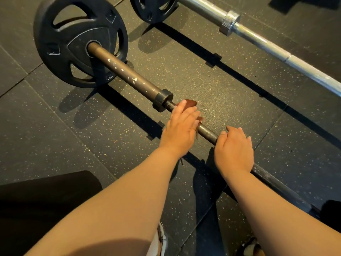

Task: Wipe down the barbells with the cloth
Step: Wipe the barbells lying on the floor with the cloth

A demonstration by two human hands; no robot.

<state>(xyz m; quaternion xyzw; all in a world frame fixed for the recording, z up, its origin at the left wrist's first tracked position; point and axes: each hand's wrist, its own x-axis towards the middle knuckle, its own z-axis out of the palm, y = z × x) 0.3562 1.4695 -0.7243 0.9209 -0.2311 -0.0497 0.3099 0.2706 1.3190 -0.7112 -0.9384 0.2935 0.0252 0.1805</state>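
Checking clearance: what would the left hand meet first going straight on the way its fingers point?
The left hand points across the bar: past the cloth, bare mat, then probably the silver barbell near its collar.

Both my bare forearms reach forward from the near edge. My left hand (181, 126) lies palm down, fingers bent round the cloth (190, 103) on the barbell (206, 133). My right hand (233, 146), just right and nearer, curls over the same bar.
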